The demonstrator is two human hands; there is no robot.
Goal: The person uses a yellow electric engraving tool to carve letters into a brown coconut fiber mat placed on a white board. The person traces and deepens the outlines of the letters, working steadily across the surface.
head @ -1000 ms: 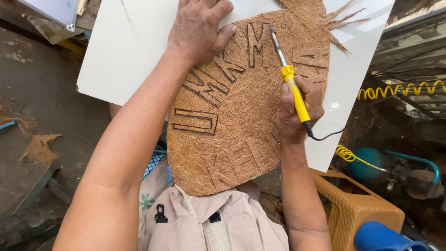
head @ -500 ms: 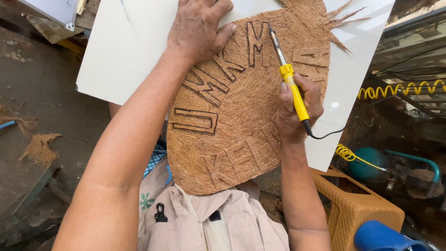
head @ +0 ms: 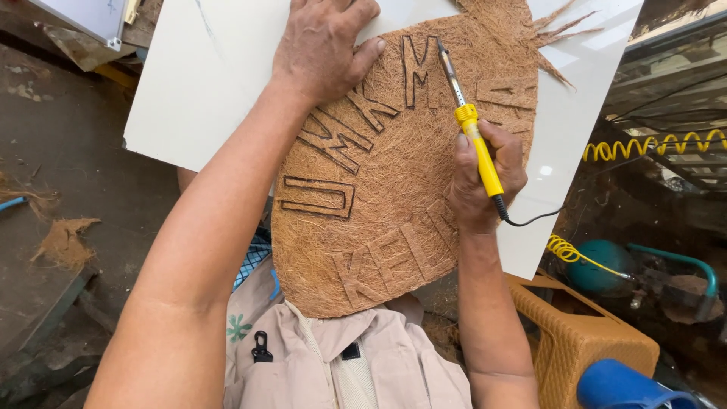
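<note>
Head view, looking down: rounded brown coconut-fibre mat (head: 379, 189) with block letters burned or cut into its surface lies flat on a white rectangular board (head: 204, 83), its lower edge overhanging the board toward the person's lap; letters run in an arc round the rim, so the mat is presumably turned as needed to bring each one under the tool; frayed fibre strands stick out at the top right edge.

Right hand (head: 485, 178) is clamped round the yellow-handled soldering iron (head: 473, 136), fingers wrapped pen-fashion low on the grip, well back from the metal shaft; likely so because the tip is hot; tip sits on the mat beside a letter near the top edge; black cord (head: 530, 220) trails off the handle's rear to the right, clear of the work.

Left hand (head: 322, 49) is spread flat, palm down, pressing the mat's upper left part onto the board; fingers splayed, holding nothing; it seems to pin the springy fibre so it does not shift under the tip; it rests near the tip but not touching it.

Board appears to rest tilted across the knees, serving as a smooth, firm backing; beige work jacket (head: 341, 363) shows below.

Outward: yellow coiled hose (head: 651, 144) at right, woven orange plastic stool (head: 583, 341) and blue plastic container (head: 628, 386) lower right, loose fibre scraps (head: 64, 238) on the dirt floor at left.
</note>
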